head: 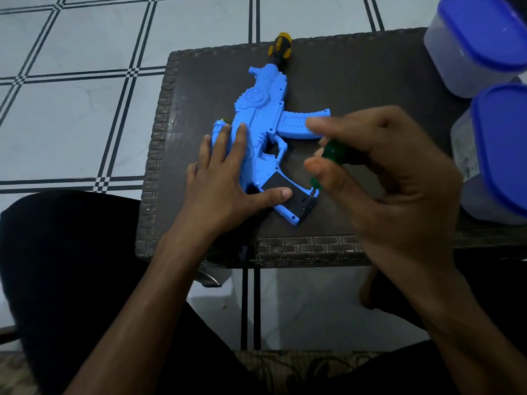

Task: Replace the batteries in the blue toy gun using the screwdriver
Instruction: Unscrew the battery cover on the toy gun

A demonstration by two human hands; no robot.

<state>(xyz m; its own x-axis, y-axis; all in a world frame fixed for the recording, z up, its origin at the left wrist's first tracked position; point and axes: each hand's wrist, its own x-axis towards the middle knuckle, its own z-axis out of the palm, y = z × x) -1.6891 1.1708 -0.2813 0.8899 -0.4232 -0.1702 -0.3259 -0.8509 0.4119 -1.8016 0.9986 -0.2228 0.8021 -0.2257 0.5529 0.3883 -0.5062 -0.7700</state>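
Observation:
The blue toy gun lies flat on the dark wicker table, its black and yellow muzzle pointing away from me. A black battery cover sits in the grip near the table's front edge. My left hand presses flat on the gun's body, the thumb resting on the black cover. My right hand grips a green-handled screwdriver, held upright. Its metal tip touches the lower right end of the black cover.
Two clear plastic containers with blue lids stand at the table's right side, close to my right hand. White tiled floor with black lines surrounds the table. My dark-clothed legs are below the front edge.

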